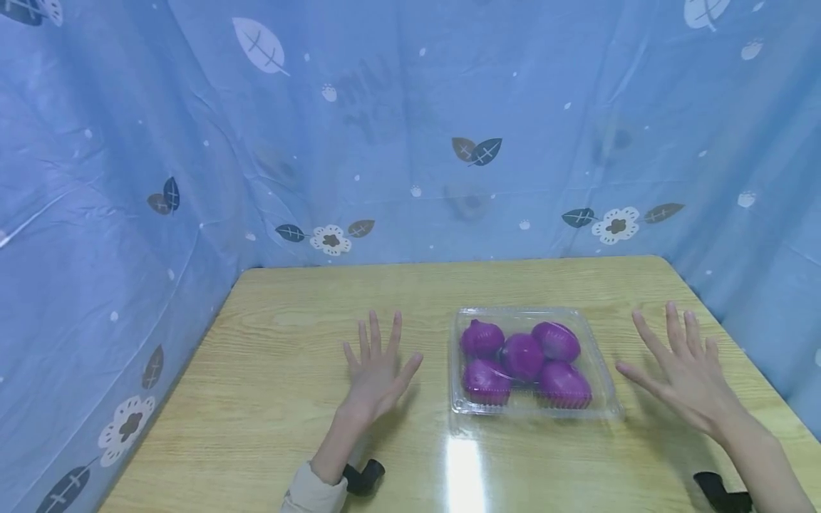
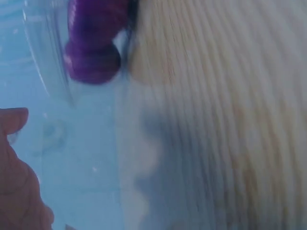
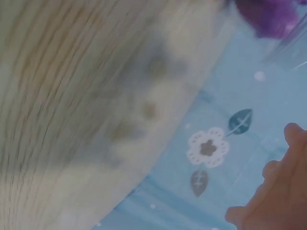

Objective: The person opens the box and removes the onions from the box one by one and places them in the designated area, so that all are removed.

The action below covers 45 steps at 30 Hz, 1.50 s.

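Observation:
A clear plastic clamshell box point(image 1: 526, 412) stands on the wooden table, a little right of its middle. Inside it lie several purple onions point(image 1: 522, 356), seen through the closed lid. To the left of the box my left hand point(image 1: 375, 377) is held over the table, fingers straight and spread, holding nothing. On the box's right side my right hand point(image 1: 689, 377) is spread the same way, also without anything in it. Both hands are apart from the box. The left wrist view shows two onions point(image 2: 93, 62) through the box wall; part of a purple onion point(image 3: 273, 19) shows in the right wrist view.
The light wooden table point(image 1: 288, 342) is bordered at the back and sides by a blue curtain point(image 1: 398, 142) printed with leaves and flowers. Black wrist mounts point(image 1: 365, 477) sit under both wrists. A bright light reflection lies on the table in front of the box.

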Available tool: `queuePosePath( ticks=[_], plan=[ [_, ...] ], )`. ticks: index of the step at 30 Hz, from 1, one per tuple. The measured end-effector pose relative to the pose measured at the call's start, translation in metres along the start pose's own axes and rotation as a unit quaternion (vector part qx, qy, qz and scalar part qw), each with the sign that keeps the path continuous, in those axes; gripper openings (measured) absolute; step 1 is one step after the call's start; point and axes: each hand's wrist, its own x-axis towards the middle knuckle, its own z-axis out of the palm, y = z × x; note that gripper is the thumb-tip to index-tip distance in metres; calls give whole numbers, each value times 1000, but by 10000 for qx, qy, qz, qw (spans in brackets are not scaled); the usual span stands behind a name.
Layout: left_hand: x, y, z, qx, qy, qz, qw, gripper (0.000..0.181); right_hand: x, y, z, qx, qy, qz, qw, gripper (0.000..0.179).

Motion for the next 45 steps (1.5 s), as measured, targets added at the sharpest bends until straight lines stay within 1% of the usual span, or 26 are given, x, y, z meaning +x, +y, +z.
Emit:
queuePosePath(
  ticks=[2,5,9,11,14,16,18,20,21,22,25,26,28,31,33,34,35,36,39,41,43,45],
  plan=[
    [-2,7,-1,-128,-135,119,9998,76,-2,-8,-2,144,-10,-119,9998,86],
    [-5,18,0,-346,-238,437,9982,75,-3,-20,-3,266,-38,-296,9992,85],
    [-9,32,4,-743,-484,856,9924,74,-2,-34,0,495,-138,-508,9974,84],
    [-11,39,5,-959,-651,1033,9879,74,-3,-39,1,646,-243,-538,9962,84],
    [-12,45,9,-1188,-787,1308,9811,72,-3,-45,2,1036,-517,-355,9926,85],
    [-12,47,11,-1365,-800,1547,9752,70,-2,-46,2,1371,-728,-204,9877,84],
    [-10,47,13,-1572,-744,1758,9690,69,1,-48,2,1716,-871,-126,9812,80],
    [-10,48,15,-1902,-734,1838,9616,69,3,-50,3,1954,-937,-139,9761,75],
    [-10,48,15,-2095,-758,1804,9580,69,3,-52,3,2048,-931,-160,9742,73],
    [-10,48,15,-2288,-804,1703,9551,70,4,-53,4,2137,-925,-183,9723,71],
    [-13,48,14,-2805,-931,1259,9470,71,4,-58,6,2256,-882,-144,9701,68],
    [-14,49,13,-2902,-961,1136,9453,70,3,-60,7,2311,-884,-72,9689,68],
    [-16,50,13,-3004,-968,1037,9432,69,1,-62,9,2463,-896,58,9650,69],
    [-18,53,13,-3046,-952,1041,9420,66,-2,-64,10,2834,-1111,356,9519,77],
    [-19,54,14,-3092,-981,1025,9403,66,-4,-64,10,3107,-1276,473,9407,85],
    [-19,54,14,-3150,-994,1017,9384,66,-5,-64,11,3227,-1367,523,9351,90],
    [-19,54,14,-3249,-1025,1013,9347,66,-5,-63,11,3350,-1453,567,9292,94],
    [-19,54,14,-3372,-1076,967,9303,67,-6,-62,11,3412,-1496,570,9263,97],
    [-17,53,12,-3754,-1274,700,9154,74,-5,-58,13,3468,-1483,592,9243,101],
    [-15,52,12,-3955,-1341,535,9070,79,-5,-56,14,3429,-1380,618,9271,101],
    [-14,51,12,-4094,-1336,374,9018,81,-6,-53,15,3418,-1291,669,9285,101],
    [-13,49,15,-4220,-1265,398,8968,79,-6,-51,17,3451,-1190,689,9284,102]
  ],
)
